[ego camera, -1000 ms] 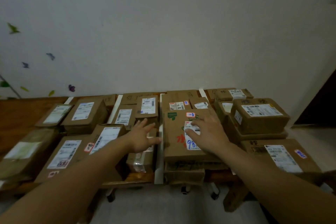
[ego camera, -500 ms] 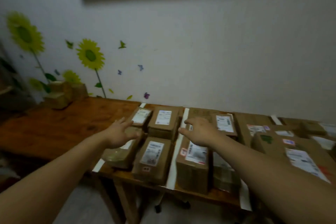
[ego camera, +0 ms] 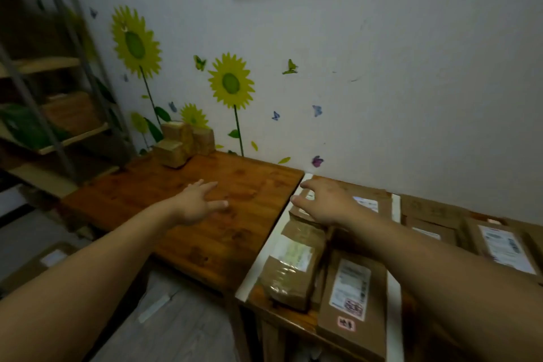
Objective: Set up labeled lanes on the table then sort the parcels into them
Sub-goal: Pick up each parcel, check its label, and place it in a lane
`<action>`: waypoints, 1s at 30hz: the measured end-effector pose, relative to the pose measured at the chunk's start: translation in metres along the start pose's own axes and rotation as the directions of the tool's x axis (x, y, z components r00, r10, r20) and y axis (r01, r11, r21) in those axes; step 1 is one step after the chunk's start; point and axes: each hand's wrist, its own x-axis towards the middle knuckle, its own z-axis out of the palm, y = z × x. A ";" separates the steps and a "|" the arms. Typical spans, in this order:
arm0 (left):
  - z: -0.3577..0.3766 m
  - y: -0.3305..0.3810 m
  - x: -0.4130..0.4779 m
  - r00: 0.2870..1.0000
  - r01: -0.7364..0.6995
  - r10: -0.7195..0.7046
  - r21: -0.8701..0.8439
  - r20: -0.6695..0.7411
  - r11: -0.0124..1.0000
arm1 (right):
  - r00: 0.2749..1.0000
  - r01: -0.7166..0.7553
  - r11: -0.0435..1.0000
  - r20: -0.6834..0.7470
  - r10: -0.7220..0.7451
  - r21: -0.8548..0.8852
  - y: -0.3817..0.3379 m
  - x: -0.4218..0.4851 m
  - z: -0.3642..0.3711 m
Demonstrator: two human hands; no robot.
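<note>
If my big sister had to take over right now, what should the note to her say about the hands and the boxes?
Left hand: open, fingers spread, holding nothing, over the bare part of the wooden table.
Right hand: open, held over the back parcel in the leftmost lane; I cannot tell if it touches.
Parcels: lying in rows between white strips, including a plastic-wrapped parcel and a labeled box. Small boxes sit in the far corner by the wall.
Done: lanes marked, many parcels placed.
Left: those corner boxes are outside the lanes. Lane labels are too blurred to read.
</note>
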 end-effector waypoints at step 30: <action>-0.265 -0.260 0.396 0.998 -0.063 0.063 -0.004 -0.003 0.998 | 0.996 -0.083 0.994 -0.016 0.085 0.064 -0.246 0.463 0.092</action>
